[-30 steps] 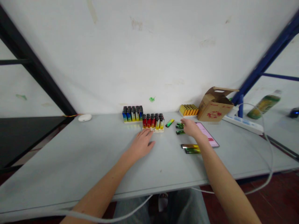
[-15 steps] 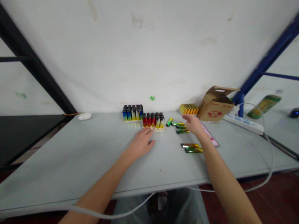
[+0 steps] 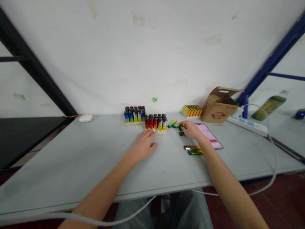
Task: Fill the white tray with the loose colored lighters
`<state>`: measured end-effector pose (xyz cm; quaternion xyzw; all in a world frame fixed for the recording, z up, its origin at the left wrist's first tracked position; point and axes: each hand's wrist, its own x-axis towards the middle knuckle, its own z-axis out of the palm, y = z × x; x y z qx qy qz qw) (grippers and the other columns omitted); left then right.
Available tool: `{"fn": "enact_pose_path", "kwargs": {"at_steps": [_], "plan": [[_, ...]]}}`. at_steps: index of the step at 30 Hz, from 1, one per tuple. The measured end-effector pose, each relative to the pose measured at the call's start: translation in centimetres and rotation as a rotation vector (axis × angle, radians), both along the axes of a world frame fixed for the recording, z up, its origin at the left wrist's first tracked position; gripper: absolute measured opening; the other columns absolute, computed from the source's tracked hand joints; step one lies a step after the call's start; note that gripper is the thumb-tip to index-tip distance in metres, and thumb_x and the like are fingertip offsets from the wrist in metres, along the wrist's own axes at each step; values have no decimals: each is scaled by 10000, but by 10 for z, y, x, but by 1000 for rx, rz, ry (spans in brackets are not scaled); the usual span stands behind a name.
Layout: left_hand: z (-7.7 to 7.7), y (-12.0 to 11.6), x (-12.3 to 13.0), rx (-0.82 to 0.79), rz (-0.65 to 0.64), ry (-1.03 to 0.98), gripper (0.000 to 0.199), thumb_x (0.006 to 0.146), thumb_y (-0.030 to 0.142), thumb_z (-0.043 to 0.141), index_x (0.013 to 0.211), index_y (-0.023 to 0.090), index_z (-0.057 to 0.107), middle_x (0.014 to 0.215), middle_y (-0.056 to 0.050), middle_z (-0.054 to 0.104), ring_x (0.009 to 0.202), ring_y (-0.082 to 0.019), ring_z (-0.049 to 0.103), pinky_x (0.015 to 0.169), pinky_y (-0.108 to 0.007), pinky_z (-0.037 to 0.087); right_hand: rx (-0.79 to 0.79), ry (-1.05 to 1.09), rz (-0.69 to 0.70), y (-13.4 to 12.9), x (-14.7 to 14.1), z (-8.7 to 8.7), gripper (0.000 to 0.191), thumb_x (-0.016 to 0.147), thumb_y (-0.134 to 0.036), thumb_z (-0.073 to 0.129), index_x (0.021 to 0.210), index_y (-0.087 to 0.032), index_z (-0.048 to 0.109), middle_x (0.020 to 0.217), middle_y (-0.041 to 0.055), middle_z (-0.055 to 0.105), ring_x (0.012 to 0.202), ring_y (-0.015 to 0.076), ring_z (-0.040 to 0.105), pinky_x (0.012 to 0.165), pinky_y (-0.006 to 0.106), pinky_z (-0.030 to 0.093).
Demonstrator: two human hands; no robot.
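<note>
My left hand (image 3: pixel 143 145) lies with its fingers stretched out, the fingertips at the front edge of a pale tray (image 3: pixel 162 132). Upright red and yellow lighters (image 3: pixel 155 122) with black tops fill the tray's rear part. Over to the right, my right hand (image 3: pixel 190 129) has its fingers closed on a green lighter (image 3: pixel 176 126) lying on the table. The hand partly covers that lighter and another dark green lighter (image 3: pixel 181 133). One green-yellow lighter (image 3: pixel 172 123) lies slanted between the tray and this hand. Nearer the front lie a gold lighter (image 3: pixel 192 147) and a green one (image 3: pixel 195 152).
Blue and yellow lighters (image 3: pixel 134 115) stand in a second tray behind. Yellow-orange lighters or similar pieces (image 3: pixel 192 111) sit by the wall beside an open cardboard box (image 3: pixel 218 108). A phone (image 3: pixel 209 136), power strip (image 3: pixel 249 126), white case (image 3: pixel 85 118) and bottle (image 3: pixel 269 106) are also here.
My right hand has moved left and down onto the green lighters, uncovering more of the phone. My left hand stays at the tray's front edge.
</note>
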<state>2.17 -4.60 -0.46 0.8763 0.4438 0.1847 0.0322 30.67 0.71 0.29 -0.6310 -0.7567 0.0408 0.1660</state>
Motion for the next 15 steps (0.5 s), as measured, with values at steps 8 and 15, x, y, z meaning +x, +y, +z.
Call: {"fn": "enact_pose_path", "kwargs": {"at_steps": [8,15], "plan": [[-2,1,0,10,1,17,452,883,293,524,1289,94,534,1342,-180,537,1284,-294,465,1108,-447,358,-1,78,71,-3,-7,2,314,884,-142,491,1148,-117,659,1181,141,675,1103,239,617,992,347,434],[4,-13,12,98,-82,-64,374,903,330,521,1232,162,582,1319,-137,563,1261,-276,480,1092,-472,372,24,139,68,2,3,-2,309,878,-130,499,1144,-115,656,1174,132,680,1089,222,623,988,346,444]]}}
